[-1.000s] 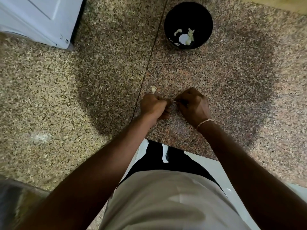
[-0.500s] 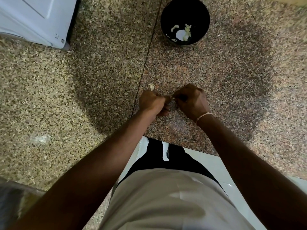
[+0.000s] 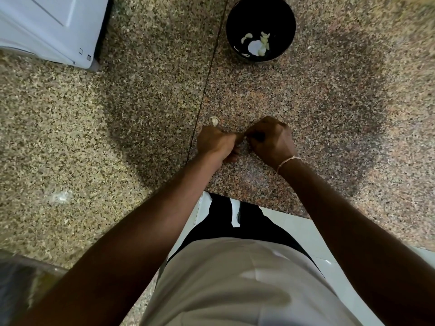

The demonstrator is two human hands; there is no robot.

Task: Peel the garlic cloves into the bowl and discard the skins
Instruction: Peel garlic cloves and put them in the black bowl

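Observation:
My left hand (image 3: 215, 143) and my right hand (image 3: 270, 140) meet over the speckled granite counter, both with fingers curled. Between their fingertips they pinch a garlic clove (image 3: 245, 137), of which only a pale speck shows. A loose pale garlic piece (image 3: 214, 120) lies on the counter just beyond my left hand. Farther back stands a black bowl (image 3: 282, 12) with pale garlic pieces (image 3: 257, 44) inside.
A white appliance (image 3: 47, 27) occupies the back left corner. A seam (image 3: 207, 76) runs through the granite from the bowl toward my left hand. The counter edge (image 3: 270, 209) is close to my body, with white floor tiles below. A blurred dark object (image 3: 16, 285) sits at the lower left.
The view has shifted slightly, so the bowl sits higher in frame. Both hands stay together at the clove with small finger movements.

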